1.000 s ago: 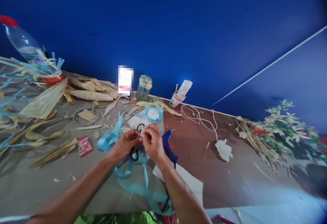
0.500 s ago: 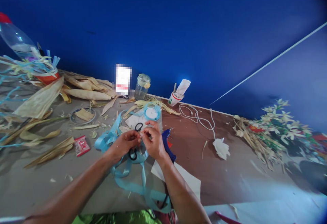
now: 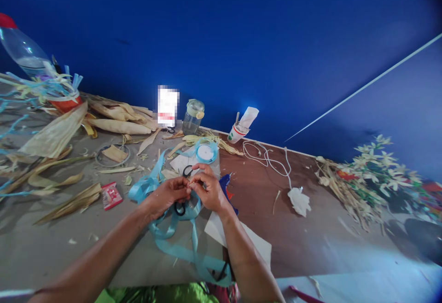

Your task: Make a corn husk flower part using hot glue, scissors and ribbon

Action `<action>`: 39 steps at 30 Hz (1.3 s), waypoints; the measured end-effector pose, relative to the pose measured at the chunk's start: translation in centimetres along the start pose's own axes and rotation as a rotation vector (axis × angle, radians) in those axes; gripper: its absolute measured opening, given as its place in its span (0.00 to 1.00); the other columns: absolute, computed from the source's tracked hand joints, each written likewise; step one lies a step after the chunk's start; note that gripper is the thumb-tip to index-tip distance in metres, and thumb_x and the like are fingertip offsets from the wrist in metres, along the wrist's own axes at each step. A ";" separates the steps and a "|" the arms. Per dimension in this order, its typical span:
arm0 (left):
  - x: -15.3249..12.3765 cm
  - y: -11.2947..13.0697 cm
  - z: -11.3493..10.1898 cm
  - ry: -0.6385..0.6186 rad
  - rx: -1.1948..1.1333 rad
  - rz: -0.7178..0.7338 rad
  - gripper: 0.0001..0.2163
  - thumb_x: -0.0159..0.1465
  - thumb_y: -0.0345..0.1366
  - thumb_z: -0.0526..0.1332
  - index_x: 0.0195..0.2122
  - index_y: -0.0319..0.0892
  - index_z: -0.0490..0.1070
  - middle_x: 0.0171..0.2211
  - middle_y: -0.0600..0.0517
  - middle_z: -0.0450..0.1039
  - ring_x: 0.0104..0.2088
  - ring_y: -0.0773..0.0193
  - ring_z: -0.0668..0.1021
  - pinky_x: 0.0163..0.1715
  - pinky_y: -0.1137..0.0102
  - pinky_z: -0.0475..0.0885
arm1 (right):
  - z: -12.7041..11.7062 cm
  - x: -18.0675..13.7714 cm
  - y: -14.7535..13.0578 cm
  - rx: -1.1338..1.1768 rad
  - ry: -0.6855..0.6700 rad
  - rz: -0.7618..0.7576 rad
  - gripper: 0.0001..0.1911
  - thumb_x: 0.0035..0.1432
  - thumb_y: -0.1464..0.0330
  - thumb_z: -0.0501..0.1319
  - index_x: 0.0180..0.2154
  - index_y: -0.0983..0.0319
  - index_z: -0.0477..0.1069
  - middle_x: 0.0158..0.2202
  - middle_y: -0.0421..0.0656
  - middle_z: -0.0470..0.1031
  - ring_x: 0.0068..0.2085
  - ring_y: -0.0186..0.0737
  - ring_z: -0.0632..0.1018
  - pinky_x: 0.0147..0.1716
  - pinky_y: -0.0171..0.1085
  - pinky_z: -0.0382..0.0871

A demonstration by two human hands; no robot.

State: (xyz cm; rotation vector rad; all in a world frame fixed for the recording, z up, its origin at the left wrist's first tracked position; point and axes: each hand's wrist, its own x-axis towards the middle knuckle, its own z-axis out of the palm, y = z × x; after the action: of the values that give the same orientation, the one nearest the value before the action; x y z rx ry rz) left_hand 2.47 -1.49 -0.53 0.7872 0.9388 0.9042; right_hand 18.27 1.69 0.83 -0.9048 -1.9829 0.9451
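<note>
My left hand [image 3: 174, 189] and my right hand [image 3: 208, 187] meet fingertip to fingertip above the middle of the table. Both are closed in a pinch on something small and pale, too small to name. Beneath them lie black-handled scissors [image 3: 180, 209], partly covered by the hands. Loops of light blue ribbon [image 3: 165, 233] spread around and below the hands. Just behind them sits a ribbon spool [image 3: 206, 152] with a white centre. A dark blue tool [image 3: 225, 182], perhaps a glue gun, is partly hidden behind my right hand and forearm.
Dried husks [image 3: 120, 126] and strips cover the left side. A red packet [image 3: 111, 195], a glass jar [image 3: 193, 117], a paper cup [image 3: 237, 133] and a white cable [image 3: 267, 158] lie about. White artificial flowers [image 3: 378, 162] stand at right. A blue wall [image 3: 241, 40] rises behind.
My right hand has shifted very slightly, its fingers drawn a little closer to my left fingertips. The pinch holds, and the things on the table stay where they were.
</note>
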 end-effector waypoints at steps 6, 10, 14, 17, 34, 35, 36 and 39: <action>-0.1 -0.1 0.0 0.014 -0.062 0.007 0.15 0.49 0.44 0.69 0.25 0.38 0.68 0.18 0.56 0.66 0.19 0.74 0.64 0.19 0.76 0.57 | -0.1 -0.1 0.1 -0.019 -0.005 -0.013 0.04 0.55 0.73 0.56 0.31 0.62 0.70 0.46 0.48 0.65 0.36 0.35 0.72 0.34 0.35 0.68; -0.1 -0.2 0.1 0.014 -0.106 -0.021 0.14 0.47 0.41 0.70 0.26 0.38 0.68 0.18 0.57 0.65 0.19 0.73 0.66 0.20 0.76 0.58 | -0.1 -0.1 0.2 -0.024 -0.018 -0.003 0.04 0.54 0.73 0.56 0.30 0.61 0.70 0.45 0.46 0.66 0.34 0.34 0.71 0.35 0.36 0.69; -0.2 -0.1 0.3 -0.010 -0.088 -0.024 0.14 0.50 0.40 0.69 0.27 0.38 0.66 0.20 0.56 0.68 0.16 0.76 0.63 0.17 0.77 0.53 | 0.0 -0.1 0.2 0.006 -0.036 -0.009 0.06 0.54 0.74 0.56 0.29 0.61 0.70 0.45 0.47 0.66 0.39 0.38 0.72 0.36 0.36 0.68; -0.2 0.0 0.4 -0.032 -0.096 -0.023 0.14 0.51 0.40 0.68 0.27 0.38 0.65 0.22 0.54 0.71 0.14 0.78 0.62 0.16 0.77 0.52 | 0.0 -0.1 0.2 0.034 -0.024 0.001 0.05 0.54 0.73 0.56 0.29 0.62 0.69 0.44 0.47 0.67 0.41 0.39 0.72 0.36 0.36 0.68; -0.2 0.2 0.1 0.018 -0.067 0.016 0.15 0.50 0.43 0.68 0.31 0.36 0.72 0.21 0.54 0.69 0.16 0.77 0.60 0.15 0.77 0.49 | -0.2 0.1 -0.1 0.056 0.006 -0.005 0.03 0.54 0.73 0.57 0.29 0.62 0.68 0.40 0.46 0.67 0.37 0.37 0.71 0.33 0.35 0.66; -0.1 0.2 0.1 0.021 -0.082 0.010 0.15 0.49 0.43 0.69 0.31 0.36 0.72 0.20 0.54 0.69 0.16 0.77 0.60 0.15 0.77 0.49 | -0.2 0.1 -0.2 0.058 0.005 -0.009 0.03 0.54 0.73 0.57 0.29 0.62 0.68 0.39 0.46 0.67 0.37 0.37 0.71 0.33 0.35 0.66; 0.0 0.1 0.1 0.028 -0.094 0.004 0.16 0.48 0.43 0.70 0.30 0.36 0.72 0.20 0.54 0.68 0.17 0.77 0.61 0.15 0.77 0.49 | -0.2 0.1 -0.2 0.057 0.004 -0.013 0.03 0.54 0.73 0.57 0.29 0.62 0.68 0.39 0.46 0.67 0.36 0.36 0.71 0.33 0.35 0.66; 0.1 0.0 0.0 0.057 -0.099 -0.002 0.16 0.46 0.42 0.71 0.29 0.36 0.73 0.20 0.54 0.69 0.18 0.76 0.63 0.16 0.78 0.52 | -0.1 0.1 -0.3 0.045 -0.008 -0.024 0.04 0.54 0.74 0.57 0.29 0.62 0.68 0.38 0.45 0.67 0.35 0.36 0.70 0.33 0.35 0.66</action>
State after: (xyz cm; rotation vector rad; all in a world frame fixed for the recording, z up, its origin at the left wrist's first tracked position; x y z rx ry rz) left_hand 2.51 -1.43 -0.57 0.6793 0.9372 0.9682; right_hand 18.28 1.63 1.18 -0.8519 -1.9667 0.9778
